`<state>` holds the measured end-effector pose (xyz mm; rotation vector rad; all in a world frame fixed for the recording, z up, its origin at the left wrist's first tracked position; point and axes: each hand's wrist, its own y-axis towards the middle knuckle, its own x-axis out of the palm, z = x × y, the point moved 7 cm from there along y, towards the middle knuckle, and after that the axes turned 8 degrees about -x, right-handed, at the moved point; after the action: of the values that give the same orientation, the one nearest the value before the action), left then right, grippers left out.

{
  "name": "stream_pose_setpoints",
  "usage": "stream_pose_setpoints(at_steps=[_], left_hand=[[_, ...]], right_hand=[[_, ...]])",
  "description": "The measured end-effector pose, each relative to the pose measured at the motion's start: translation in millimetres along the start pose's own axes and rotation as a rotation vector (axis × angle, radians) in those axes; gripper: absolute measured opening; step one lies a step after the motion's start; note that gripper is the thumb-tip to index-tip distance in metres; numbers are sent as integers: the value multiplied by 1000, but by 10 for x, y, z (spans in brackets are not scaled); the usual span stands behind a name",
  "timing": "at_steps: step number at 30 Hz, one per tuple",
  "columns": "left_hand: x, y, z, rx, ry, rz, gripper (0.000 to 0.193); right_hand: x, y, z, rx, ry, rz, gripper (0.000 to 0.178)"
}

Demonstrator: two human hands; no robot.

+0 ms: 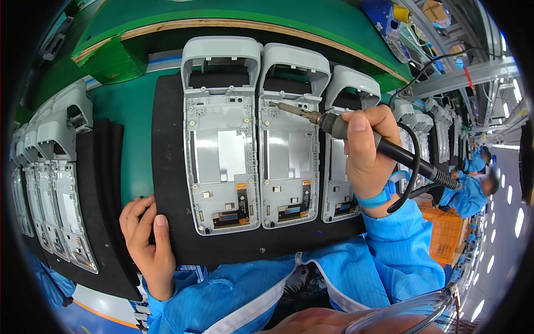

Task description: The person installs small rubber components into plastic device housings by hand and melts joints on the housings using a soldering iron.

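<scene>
My right hand (369,150) is closed around a soldering iron (334,125) with a black handle and cable. The iron's metal tip points left, at the upper left part of the middle grey device housing (289,167); whether it touches the plastic I cannot tell. Another grey housing (220,139) lies to the left, and a third housing (339,192) sits partly hidden behind my right hand. Each shows a metal plate and, near its bottom, a flat ribbon cable. My left hand (149,239) rests at the left edge of the black foam mat (169,167), fingers stretched and holding nothing.
More grey housings (64,189) stand on black foam at the left, and others (414,125) at the right. A green shelf with a wooden edge (245,22) runs along the back. Further right are an orange crate (442,234) and people in blue (467,192).
</scene>
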<state>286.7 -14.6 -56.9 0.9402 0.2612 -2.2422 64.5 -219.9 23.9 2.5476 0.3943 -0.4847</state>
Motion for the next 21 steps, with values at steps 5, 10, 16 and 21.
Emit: stream_pose_setpoints(at_steps=[5,10,16,21], left_hand=[[-7,6,2,2,-16,14,20],[-25,15,11,2,-27,28,19],[-53,12,15,35,-56,40,16],[-64,9,-5,50,-63,59,17]], right_hand=[[-18,-8,-4,-15,-32,6,19],[-58,-1,-132,-87,52,49,19],[365,18,-338,-101,128,-104,16],[655,82,-368,-81,115,-157,17]])
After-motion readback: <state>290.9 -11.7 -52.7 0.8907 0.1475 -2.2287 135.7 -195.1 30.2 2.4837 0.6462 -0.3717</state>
